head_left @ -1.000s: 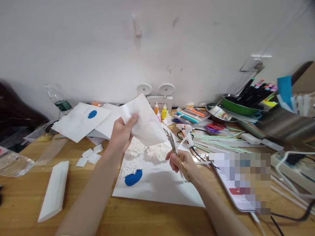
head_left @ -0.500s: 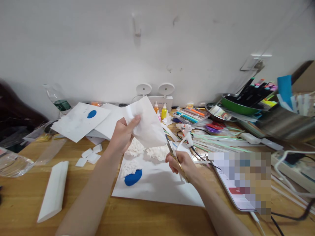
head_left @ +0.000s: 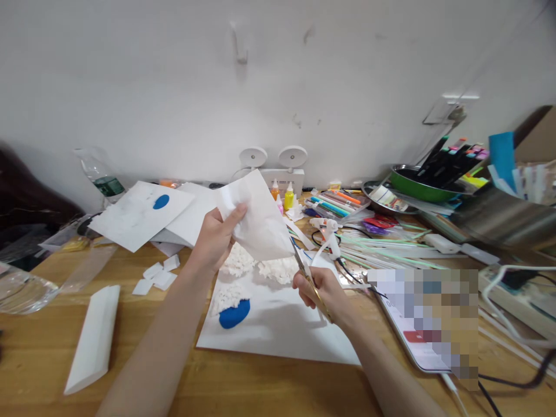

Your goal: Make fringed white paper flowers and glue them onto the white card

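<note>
My left hand (head_left: 219, 234) pinches a white sheet of paper (head_left: 260, 223), its thumb on top, and holds it tilted above the table. Scissors (head_left: 309, 280) with gold-coloured handles are in my right hand (head_left: 324, 294), their blades at the lower right corner of that sheet. Below both hands lies a larger white sheet (head_left: 278, 330). On it sit several clumps of crumpled white material (head_left: 280, 269) and a blue oval patch (head_left: 234, 314), which touches the front left clump.
Small white squares (head_left: 165, 279) and a folded white piece (head_left: 93, 341) lie on the left. Behind are papers, paint bottles (head_left: 289, 198) and a glue gun (head_left: 330, 237). Straws, a phone (head_left: 417, 330), cables and a green bowl (head_left: 430, 188) with markers occupy the right.
</note>
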`<control>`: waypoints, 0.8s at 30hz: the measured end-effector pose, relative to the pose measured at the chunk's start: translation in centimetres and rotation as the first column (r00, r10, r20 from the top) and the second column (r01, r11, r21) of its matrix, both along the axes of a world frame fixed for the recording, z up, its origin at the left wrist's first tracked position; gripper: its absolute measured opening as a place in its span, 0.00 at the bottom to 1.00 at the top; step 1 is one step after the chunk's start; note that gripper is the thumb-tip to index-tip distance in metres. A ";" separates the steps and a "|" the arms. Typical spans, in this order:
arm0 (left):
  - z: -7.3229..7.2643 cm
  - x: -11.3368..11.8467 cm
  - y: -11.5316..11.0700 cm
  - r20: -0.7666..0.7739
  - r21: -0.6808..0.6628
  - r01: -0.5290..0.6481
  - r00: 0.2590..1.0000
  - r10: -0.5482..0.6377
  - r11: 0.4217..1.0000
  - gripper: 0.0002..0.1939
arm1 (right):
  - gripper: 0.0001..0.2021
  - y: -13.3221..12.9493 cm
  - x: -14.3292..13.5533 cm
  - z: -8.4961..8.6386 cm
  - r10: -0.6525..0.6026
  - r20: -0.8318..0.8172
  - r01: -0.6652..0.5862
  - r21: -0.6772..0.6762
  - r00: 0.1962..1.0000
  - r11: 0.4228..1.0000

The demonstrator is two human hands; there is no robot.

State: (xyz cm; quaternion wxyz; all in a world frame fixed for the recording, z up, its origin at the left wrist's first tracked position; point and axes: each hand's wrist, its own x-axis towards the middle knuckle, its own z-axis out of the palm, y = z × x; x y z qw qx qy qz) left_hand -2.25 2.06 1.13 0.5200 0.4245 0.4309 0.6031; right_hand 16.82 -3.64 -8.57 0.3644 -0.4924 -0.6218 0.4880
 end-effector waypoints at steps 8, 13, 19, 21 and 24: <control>0.0 -0.1 0.0 0.013 0.011 0.000 1.000 0.000 1.000 0.15 | 0.23 -0.1 0.0 0.0 -0.001 0.010 0.001 -0.007 1.000 1.000; 0.1 0.0 0.0 0.020 -0.004 -0.007 1.000 0.007 1.000 0.15 | 0.23 -0.1 0.0 0.0 -0.023 0.007 0.023 -0.034 1.000 0.999; 0.2 0.0 0.1 0.026 0.000 -0.009 1.000 0.009 1.000 0.14 | 0.23 -0.1 -0.2 0.1 -0.034 0.013 0.034 -0.052 0.999 0.998; 0.1 0.0 0.1 0.030 0.006 -0.007 1.000 0.007 1.000 0.15 | 0.23 0.0 -0.2 0.2 -0.035 0.017 0.036 -0.061 0.999 0.997; 0.0 -0.1 0.2 0.038 0.011 -0.011 0.999 0.011 1.000 0.15 | 0.23 0.0 -0.3 0.4 -0.041 0.032 0.043 -0.076 0.999 0.996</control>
